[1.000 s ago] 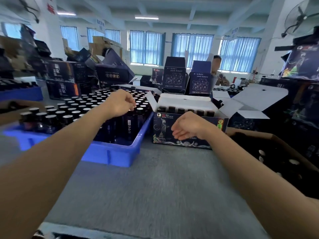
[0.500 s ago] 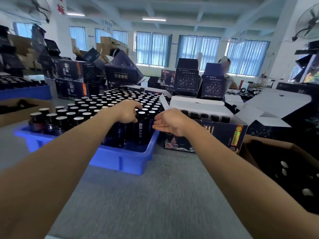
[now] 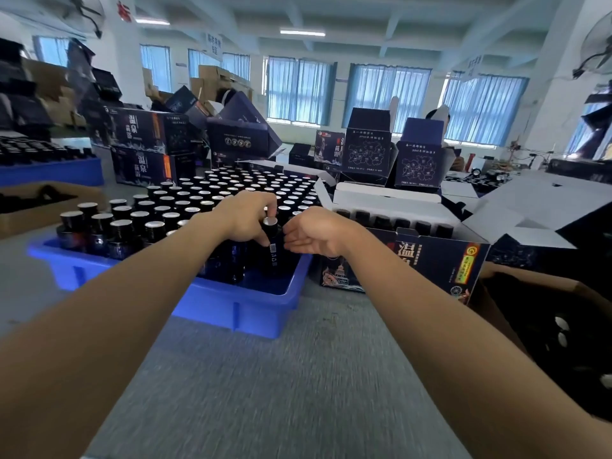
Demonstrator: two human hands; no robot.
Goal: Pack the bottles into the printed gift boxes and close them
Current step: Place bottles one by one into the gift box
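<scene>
I see the left grip [image 3: 246, 215] pinching the neck of a dark glass bottle with a silver cap [image 3: 272, 250], upright over the near-right corner of the blue plastic tray [image 3: 231, 303]. Right grip [image 3: 314, 231]: fingers relaxed, holding nothing, palm facing the bottle, just beside it. Dark printed cardboard gift box [image 3: 427, 260] sits right of the tray, flaps up.

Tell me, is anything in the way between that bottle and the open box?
Only the open right hand, which sits between the bottle the left hand grips and the open gift box. The blue tray's rim lies below that path; nothing else visible blocks it.

"温泉 苗浴" on printed gift boxes [image 3: 142, 135]
</scene>
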